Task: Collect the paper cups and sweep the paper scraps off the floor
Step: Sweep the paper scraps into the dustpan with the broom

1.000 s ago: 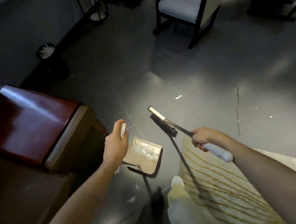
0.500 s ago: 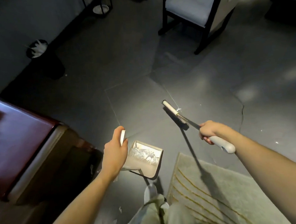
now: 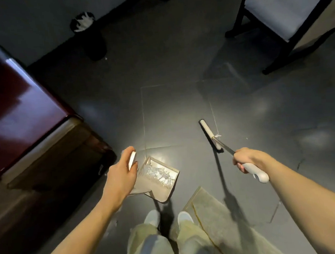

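Observation:
My left hand (image 3: pixel 122 175) grips the white handle of a beige dustpan (image 3: pixel 158 181), which hangs low over the dark floor with torn paper scraps (image 3: pixel 158 173) lying in it. My right hand (image 3: pixel 246 159) grips the white handle of a long broom; its pale head (image 3: pixel 209 134) rests on the floor ahead of me. A small paper scrap (image 3: pixel 218 136) lies right beside the broom head. No paper cup shows in this view.
A dark red table (image 3: pixel 16 101) fills the left side. A black waste bin (image 3: pixel 87 33) with a white liner stands by the far wall. A black-framed chair (image 3: pixel 286 17) is at the upper right. A pale rug (image 3: pixel 224 218) lies beside my feet.
I have stepped forward and turned left, so the bin and chair sit closer. The broom head moved up to the small scrap on the floor. Both grips are unchanged.

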A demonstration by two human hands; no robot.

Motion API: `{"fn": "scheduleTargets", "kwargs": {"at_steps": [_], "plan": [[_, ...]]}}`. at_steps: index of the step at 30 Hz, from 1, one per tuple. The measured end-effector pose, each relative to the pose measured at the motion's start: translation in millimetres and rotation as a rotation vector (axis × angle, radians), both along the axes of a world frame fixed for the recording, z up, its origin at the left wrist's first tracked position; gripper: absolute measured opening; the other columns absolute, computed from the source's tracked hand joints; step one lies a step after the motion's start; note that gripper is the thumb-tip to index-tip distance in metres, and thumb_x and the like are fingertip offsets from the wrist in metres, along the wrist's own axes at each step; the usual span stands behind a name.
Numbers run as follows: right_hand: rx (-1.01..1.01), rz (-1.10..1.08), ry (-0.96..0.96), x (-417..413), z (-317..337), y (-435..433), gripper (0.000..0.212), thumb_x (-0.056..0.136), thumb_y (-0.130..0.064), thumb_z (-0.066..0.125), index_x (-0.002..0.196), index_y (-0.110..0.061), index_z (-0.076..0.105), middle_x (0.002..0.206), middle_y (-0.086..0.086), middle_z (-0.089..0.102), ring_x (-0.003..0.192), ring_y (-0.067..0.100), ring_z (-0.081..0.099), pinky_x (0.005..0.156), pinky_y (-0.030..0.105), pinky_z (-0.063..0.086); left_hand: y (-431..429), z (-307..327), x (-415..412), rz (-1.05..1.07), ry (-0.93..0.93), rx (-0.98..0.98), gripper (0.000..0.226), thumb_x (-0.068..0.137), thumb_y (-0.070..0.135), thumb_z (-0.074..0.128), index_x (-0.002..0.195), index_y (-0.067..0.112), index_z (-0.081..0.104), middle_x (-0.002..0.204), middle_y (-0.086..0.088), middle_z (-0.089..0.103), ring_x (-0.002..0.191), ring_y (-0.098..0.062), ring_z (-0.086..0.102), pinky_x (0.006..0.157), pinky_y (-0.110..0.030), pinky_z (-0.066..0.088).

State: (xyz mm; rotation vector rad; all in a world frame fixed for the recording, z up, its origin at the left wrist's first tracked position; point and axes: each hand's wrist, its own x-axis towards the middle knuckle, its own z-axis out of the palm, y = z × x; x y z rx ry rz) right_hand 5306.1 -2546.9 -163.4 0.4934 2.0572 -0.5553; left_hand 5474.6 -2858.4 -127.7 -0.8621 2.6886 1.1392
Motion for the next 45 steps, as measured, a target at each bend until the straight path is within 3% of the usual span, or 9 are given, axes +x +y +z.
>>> {"fn": "scheduleTargets", "kwargs": {"at_steps": [6,9,12,19,28,33,37,41,45], "plan": [[-0.028,0.272,-0.078,27,11,-48,0.016,0.086,0.000,0.035,0.080,-0.005,0.049,0.050,0.007,0.047,0.029,0.013,0.040,0.038,0.016,0.036,18,8,37,0.149,-0.022,-0.016,0.043,0.097,0.021,0.050,0.138,0.029,0.040,0.122,-0.013,0.062,0.102,-0.032,0.062,0.092,-0.041,0.047],[-0.062,0.339,-0.128,53,19,-76,0.014,0.090,-0.001,0.033,0.090,-0.004,0.047,0.047,0.006,0.049,0.025,0.010,0.039,0.034,0.012,0.034,23,12,61,0.193,-0.038,0.033,0.047,0.097,0.022,0.049,0.140,0.033,0.035,0.119,-0.010,0.062,0.093,-0.027,0.065,0.086,-0.040,0.054],[-0.076,0.441,-0.141,79,25,-107,0.018,0.088,-0.002,0.036,0.076,-0.006,0.049,0.043,0.004,0.049,0.029,0.013,0.042,0.039,0.014,0.036,20,16,99,0.236,-0.052,0.065,0.047,0.097,0.023,0.049,0.139,0.037,0.034,0.112,-0.010,0.064,0.086,-0.026,0.065,0.080,-0.044,0.057],[-0.050,0.767,-0.046,145,30,-190,0.018,0.082,0.000,0.043,0.067,-0.007,0.051,0.070,0.009,0.053,0.060,0.020,0.049,0.053,0.025,0.039,9,20,218,0.411,0.037,0.119,0.042,0.095,0.021,0.052,0.133,0.034,0.040,0.099,-0.002,0.062,0.073,-0.015,0.060,0.056,-0.015,0.044],[-0.099,1.058,-0.105,247,15,-274,0.019,0.091,-0.002,0.042,0.073,-0.007,0.048,0.083,0.011,0.050,0.084,0.024,0.045,0.060,0.022,0.033,-22,15,347,0.691,0.185,0.135,0.026,0.094,0.021,0.055,0.114,0.036,0.050,0.078,0.007,0.057,0.060,-0.010,0.053,0.049,-0.018,0.043],[0.045,1.280,-0.107,308,27,-282,0.020,0.080,-0.002,0.048,0.062,-0.008,0.053,0.056,0.005,0.054,0.053,0.018,0.050,0.049,0.024,0.039,-42,15,396,0.733,0.187,0.142,0.026,0.095,0.021,0.054,0.114,0.040,0.052,0.083,0.003,0.059,0.065,-0.012,0.054,0.054,-0.027,0.046],[0.068,1.305,-0.147,336,39,-288,0.021,0.078,-0.004,0.048,0.058,-0.011,0.052,0.040,0.000,0.052,0.053,0.019,0.049,0.054,0.024,0.038,-56,21,431,0.756,0.209,0.087,0.030,0.094,0.018,0.055,0.116,0.037,0.050,0.084,0.002,0.057,0.066,-0.027,0.058,0.052,-0.043,0.051],[0.028,1.176,-0.120,341,54,-293,0.012,0.078,-0.002,0.049,0.078,-0.004,0.061,0.061,0.009,0.054,0.064,0.024,0.049,0.065,0.032,0.040,-64,27,456,0.804,0.218,0.047,0.029,0.094,0.018,0.055,0.114,0.038,0.049,0.084,-0.004,0.057,0.065,-0.030,0.059,0.050,-0.042,0.051],[0.014,1.182,-0.052,338,61,-313,0.033,0.081,-0.001,0.051,0.112,0.000,0.061,0.085,0.016,0.060,0.075,0.026,0.056,0.074,0.035,0.050,-72,28,476,0.819,0.196,0.047,0.028,0.094,0.020,0.054,0.117,0.036,0.048,0.084,-0.006,0.055,0.061,-0.027,0.056,0.050,-0.041,0.051]]}}
